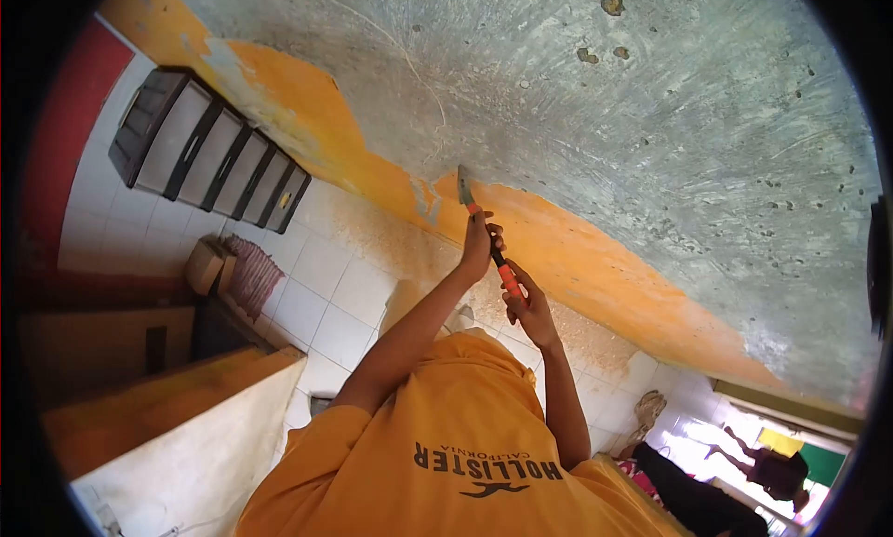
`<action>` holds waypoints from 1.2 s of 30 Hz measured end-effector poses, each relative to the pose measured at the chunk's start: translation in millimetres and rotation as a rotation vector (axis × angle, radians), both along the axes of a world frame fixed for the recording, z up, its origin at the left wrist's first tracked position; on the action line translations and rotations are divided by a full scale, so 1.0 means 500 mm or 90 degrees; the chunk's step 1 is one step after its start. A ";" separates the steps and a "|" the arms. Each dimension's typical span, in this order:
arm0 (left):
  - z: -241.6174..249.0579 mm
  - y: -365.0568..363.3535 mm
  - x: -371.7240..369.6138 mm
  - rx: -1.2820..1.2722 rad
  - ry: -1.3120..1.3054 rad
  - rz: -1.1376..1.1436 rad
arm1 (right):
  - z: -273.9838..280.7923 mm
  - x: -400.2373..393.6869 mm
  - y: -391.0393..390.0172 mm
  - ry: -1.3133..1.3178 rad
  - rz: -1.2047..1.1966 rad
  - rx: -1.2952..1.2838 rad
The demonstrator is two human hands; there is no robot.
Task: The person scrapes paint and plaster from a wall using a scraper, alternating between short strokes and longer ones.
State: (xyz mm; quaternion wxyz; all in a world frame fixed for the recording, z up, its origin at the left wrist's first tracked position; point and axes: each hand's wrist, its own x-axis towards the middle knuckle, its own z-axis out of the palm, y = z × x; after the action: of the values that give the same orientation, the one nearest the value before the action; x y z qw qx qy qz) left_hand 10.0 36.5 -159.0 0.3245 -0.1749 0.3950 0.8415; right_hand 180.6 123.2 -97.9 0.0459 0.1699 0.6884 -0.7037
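Note:
A scraper (pixel 465 191) with a metal blade and an orange-and-black handle reaches up to the wall (pixel 595 146). Its blade lies at the border between the bare grey surface and the remaining orange paint (pixel 530 225). My left hand (pixel 479 244) is closed around the upper handle, close to the blade. Lower down, my right hand (pixel 532 315) grips the end of the same handle. Part of the handle is hidden by the fingers of both hands. A ragged edge of peeled paint runs to either side of the blade.
A dark-framed drawer unit (pixel 219 146) stands along the wall at left. Near it are a cardboard box (pixel 210 263) and a striped cloth (pixel 251 275). Dust and paint debris lie on the tiled floor (pixel 339 295). Another person (pixel 777 472) is by the bright opening at lower right.

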 end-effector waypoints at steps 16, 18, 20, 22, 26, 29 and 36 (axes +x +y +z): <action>-0.074 0.097 0.041 -0.124 0.029 0.050 | -0.029 0.009 0.049 -0.001 0.007 0.191; -0.073 0.102 0.034 -0.126 0.032 0.048 | -0.018 0.026 0.058 0.018 0.007 0.182; -0.019 0.131 0.098 -0.137 -0.021 0.006 | -0.035 0.077 0.085 0.045 0.006 0.161; -0.022 0.129 0.104 -0.110 -0.024 -0.019 | 0.017 0.080 0.080 -0.065 0.010 0.116; -0.041 0.106 0.039 -0.158 -0.013 0.054 | -0.029 0.010 0.056 -0.015 0.030 0.133; -0.047 0.088 0.024 -0.113 -0.012 0.073 | -0.033 0.014 0.054 0.001 0.042 0.145; -0.048 0.122 0.061 -0.141 -0.025 0.013 | 0.015 0.035 0.077 -0.034 0.039 0.166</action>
State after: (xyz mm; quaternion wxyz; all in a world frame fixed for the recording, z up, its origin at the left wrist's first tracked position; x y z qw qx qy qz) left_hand 40.6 97.4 -183.2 0.3019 -0.2304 0.4773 0.7924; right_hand 198.3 161.9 -90.6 0.0631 0.1721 0.7774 -0.6017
